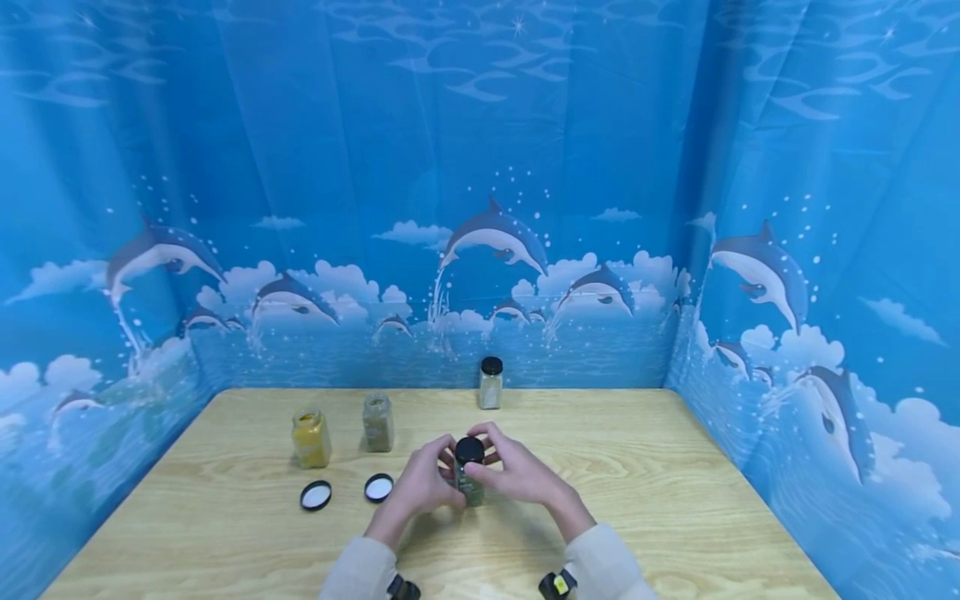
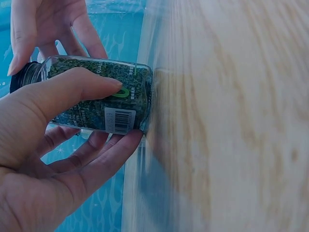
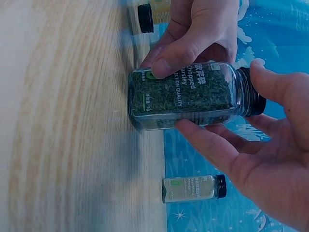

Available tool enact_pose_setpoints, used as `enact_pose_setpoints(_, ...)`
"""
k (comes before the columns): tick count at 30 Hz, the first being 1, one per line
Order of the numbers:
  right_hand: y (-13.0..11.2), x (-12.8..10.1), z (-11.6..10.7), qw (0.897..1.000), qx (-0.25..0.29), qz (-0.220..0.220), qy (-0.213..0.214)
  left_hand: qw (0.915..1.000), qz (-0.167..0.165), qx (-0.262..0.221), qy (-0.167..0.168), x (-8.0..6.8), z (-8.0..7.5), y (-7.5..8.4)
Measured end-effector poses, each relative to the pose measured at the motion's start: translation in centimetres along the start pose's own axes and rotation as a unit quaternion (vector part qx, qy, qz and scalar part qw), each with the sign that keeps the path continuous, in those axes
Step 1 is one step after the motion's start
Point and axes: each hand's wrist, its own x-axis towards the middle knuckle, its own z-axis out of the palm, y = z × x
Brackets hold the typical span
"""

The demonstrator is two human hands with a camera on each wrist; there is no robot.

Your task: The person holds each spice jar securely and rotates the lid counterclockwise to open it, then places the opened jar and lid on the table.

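A square glass jar of chopped parsley [image 3: 183,94] with a black lid [image 1: 470,450] stands upright on the table, in front of me. My left hand [image 1: 427,482] grips its body, thumb across the label in the left wrist view. Around the lid is my right hand [image 1: 521,471], its thumb against the lid's edge in the right wrist view. One right finger lies along the jar's side there. The lid sits on the jar's neck; whether it is loose cannot be told.
Left stand an uncapped jar of yellow powder [image 1: 311,439] and an uncapped jar of brownish powder [image 1: 378,425]. Before them lie two black lids, one left [image 1: 316,496] and one right [image 1: 378,487], white insides up. A capped seasoning powder jar [image 1: 491,387] stands at the table's back edge.
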Motion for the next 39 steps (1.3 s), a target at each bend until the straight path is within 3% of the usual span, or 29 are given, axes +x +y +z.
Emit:
enact_pose_setpoints(11,0.05,0.11,0.27,1.0,-0.01,-0.005,0.013,0.9999,-0.009,0.005,-0.005,0.03,-0.02,0.03)
enact_pose_setpoints(21,0.11,-0.08,0.03,0.999,-0.004,-0.03,-0.009,0.9999,-0.011,0.013,-0.003,-0.04,-0.01,0.25)
enact_pose_setpoints(39,0.43,0.06,0.03,1.0,0.006,0.001,-0.005,1.0,0.004,0.003,0.001,0.01,0.0,-0.01)
